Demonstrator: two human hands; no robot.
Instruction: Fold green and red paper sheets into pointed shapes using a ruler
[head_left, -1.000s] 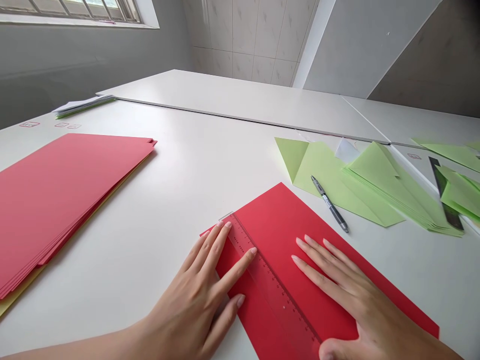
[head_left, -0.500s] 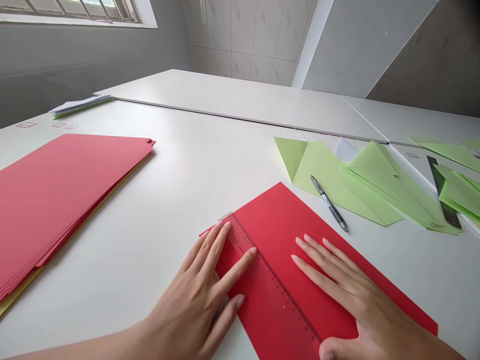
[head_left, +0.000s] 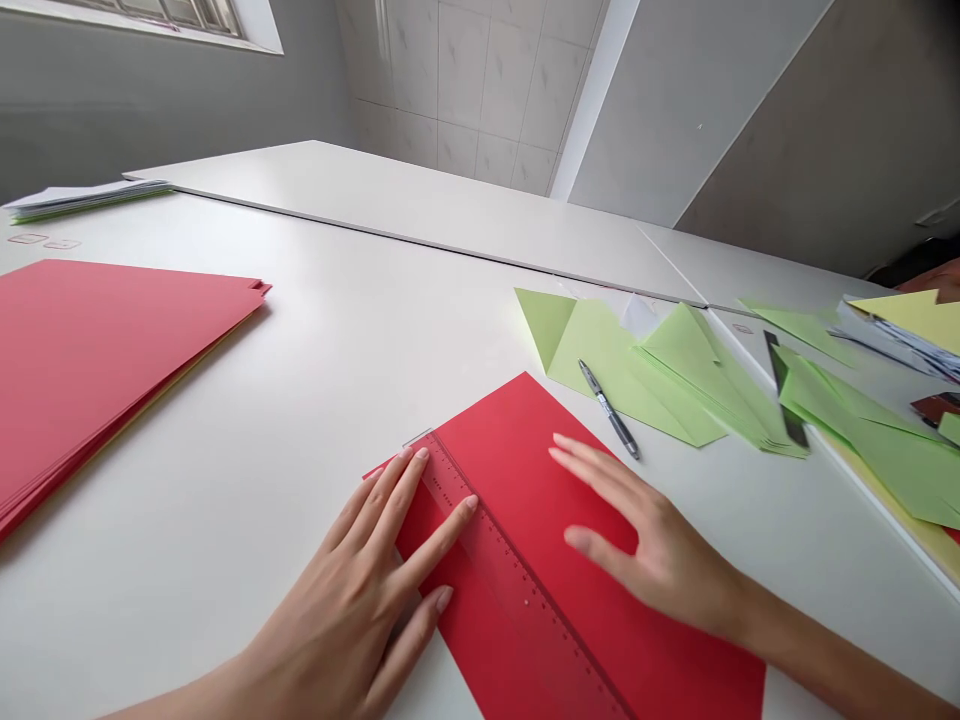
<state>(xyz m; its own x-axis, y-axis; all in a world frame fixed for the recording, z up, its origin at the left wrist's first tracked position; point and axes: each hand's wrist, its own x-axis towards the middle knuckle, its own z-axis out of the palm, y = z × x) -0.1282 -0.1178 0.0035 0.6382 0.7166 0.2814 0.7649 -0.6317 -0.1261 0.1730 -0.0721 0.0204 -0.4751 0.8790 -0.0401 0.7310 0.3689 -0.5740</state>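
Note:
A sheet of red paper (head_left: 645,620) lies slantwise on the white table, its lower end cut off by the frame. Along its left side rests a clear ruler (head_left: 517,590) with dark markings. My left hand (head_left: 375,560) presses spread fingers on the ruler's upper part, the thumb over the paper's left edge. Above the right half of the paper is my right hand (head_left: 645,530), fingers stretched and thumb apart, holding nothing. A dark pen (head_left: 608,410) lies just past that hand, partly on a green folded paper (head_left: 589,345).
A stack of red sheets (head_left: 112,370) is on the left. Several green folded papers (head_left: 705,370) and a dark strip (head_left: 784,390) lie to the right. Paper piles stand at the far left (head_left: 90,198) and far right (head_left: 915,330). The white table (head_left: 300,560) runs beneath everything.
My right hand has lifted off the red paper and turned, moving up towards the pen. The left hand stays on the ruler. The whole view has swung right.

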